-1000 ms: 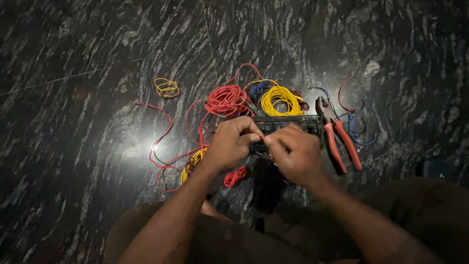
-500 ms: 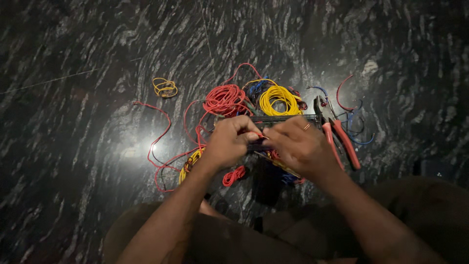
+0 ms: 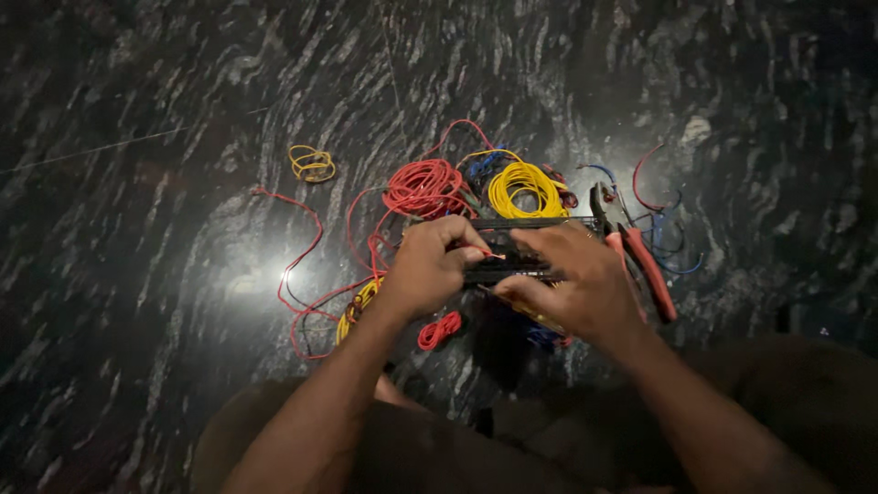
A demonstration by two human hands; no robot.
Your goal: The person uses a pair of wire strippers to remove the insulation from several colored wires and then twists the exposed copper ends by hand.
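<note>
Dark cloth covered the person's knees at the bottom edge of the view, and both forearms reached forward from there over a black stone floor streaked with white. The left hand was closed, thumb and forefinger pinched on the end of a thin red wire. The right hand lay just beside it, fingers curled over a long black board that sat on the floor between the two hands; whether that hand gripped the board or only rested on it could not be told. The hands were close together, almost touching.

Near the left wrist lay a small red coil and part of a yellow coil. Pliers with red handles lay just right of the right hand, touching the board's end. Beyond the board sat a larger red bundle and a yellow bundle, side by side. Loose red strands looped left toward a bright glare. Farther off, a small yellow ring of wire lay well apart. Past that, bare floor ran to the top and left edges.
</note>
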